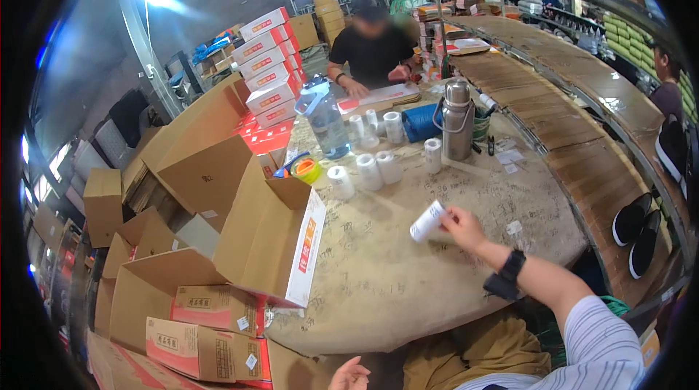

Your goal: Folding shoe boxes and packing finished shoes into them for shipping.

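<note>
On the worktop [378,281], rolls [369,172] stand toward the far edge, between and before jug [324,124] and flask [457,128]; a carton [263,233] flanks the left edge, a rack [561,117] the right.

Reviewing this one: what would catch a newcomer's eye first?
First, the white roll in the right hand, over the middle of the table. Then the steel flask standing toward its far right, and the tall stack of white-and-red boxes beyond its far left.

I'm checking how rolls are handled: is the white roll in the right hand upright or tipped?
Tipped: the white roll slants in the right hand, unlike the upright rolls standing on the table.
</note>
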`<action>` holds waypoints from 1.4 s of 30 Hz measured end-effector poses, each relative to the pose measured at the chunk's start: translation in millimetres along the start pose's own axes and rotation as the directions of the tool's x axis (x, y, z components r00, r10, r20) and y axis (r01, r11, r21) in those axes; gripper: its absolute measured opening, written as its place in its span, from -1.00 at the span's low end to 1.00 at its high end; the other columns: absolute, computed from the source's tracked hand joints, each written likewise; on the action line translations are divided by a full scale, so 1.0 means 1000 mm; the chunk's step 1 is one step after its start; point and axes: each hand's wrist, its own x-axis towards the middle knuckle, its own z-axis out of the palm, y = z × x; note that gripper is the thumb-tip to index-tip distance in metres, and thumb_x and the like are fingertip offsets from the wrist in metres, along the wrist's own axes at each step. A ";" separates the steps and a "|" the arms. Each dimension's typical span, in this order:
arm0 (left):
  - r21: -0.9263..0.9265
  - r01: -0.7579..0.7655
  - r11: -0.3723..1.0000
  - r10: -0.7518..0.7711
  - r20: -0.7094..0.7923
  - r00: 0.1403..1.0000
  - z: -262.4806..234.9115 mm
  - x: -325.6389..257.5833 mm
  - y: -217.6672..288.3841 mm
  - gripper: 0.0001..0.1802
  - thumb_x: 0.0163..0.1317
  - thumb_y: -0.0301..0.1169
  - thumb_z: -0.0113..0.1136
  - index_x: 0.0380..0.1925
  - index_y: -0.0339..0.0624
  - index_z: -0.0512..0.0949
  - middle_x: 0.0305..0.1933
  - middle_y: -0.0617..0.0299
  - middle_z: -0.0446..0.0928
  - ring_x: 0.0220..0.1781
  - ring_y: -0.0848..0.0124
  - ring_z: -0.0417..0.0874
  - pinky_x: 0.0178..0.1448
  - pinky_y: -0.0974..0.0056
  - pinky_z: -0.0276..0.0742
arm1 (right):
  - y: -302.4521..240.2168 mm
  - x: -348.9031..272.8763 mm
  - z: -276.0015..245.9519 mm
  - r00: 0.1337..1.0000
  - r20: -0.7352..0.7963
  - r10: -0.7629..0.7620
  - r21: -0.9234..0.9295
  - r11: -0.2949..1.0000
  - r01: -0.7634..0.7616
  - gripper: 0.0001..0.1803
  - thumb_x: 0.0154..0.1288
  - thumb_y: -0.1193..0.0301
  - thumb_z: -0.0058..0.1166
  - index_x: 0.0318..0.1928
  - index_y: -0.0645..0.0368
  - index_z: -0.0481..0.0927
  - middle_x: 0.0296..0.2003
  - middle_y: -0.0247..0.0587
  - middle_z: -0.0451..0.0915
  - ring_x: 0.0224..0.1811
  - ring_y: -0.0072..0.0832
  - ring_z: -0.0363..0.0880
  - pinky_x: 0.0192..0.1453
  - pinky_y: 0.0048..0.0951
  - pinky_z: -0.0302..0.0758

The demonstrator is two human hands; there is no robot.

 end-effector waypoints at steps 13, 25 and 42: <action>-0.054 0.186 0.981 -0.187 0.000 0.982 -0.004 0.041 -0.030 -0.57 0.21 -0.37 0.17 0.07 -0.26 0.44 -0.22 0.34 0.50 -0.18 0.58 0.44 -0.09 0.51 0.33 | -0.020 0.185 0.035 0.928 0.078 -0.363 -0.709 0.634 0.308 -0.79 0.18 0.35 0.06 -0.24 0.22 0.47 -0.23 0.05 0.50 -0.14 0.00 0.50 -0.08 -0.11 0.46; -0.110 0.221 0.969 -0.220 0.020 0.975 0.015 0.051 -0.032 -0.63 0.22 -0.46 0.14 0.04 -0.27 0.45 -0.23 0.34 0.50 -0.16 0.57 0.46 -0.02 0.49 0.35 | -0.038 0.148 0.077 0.674 0.130 -0.728 -0.833 0.289 0.472 -0.72 -0.01 0.32 0.23 -0.22 0.00 0.57 -0.06 -0.16 0.42 -0.02 -0.19 0.41 -0.08 -0.25 0.40; -0.184 -0.078 0.980 0.063 -0.083 0.995 0.054 0.050 0.007 -0.34 0.23 -0.32 0.14 0.28 -0.23 0.12 -0.09 0.22 0.39 -0.07 0.42 0.46 -0.10 0.33 0.47 | -0.079 -0.143 0.060 0.741 0.569 -0.356 0.574 0.818 -0.047 -0.79 0.32 0.49 -0.03 -0.09 0.33 0.50 0.09 -0.07 0.38 0.09 -0.36 0.40 0.19 -0.34 0.31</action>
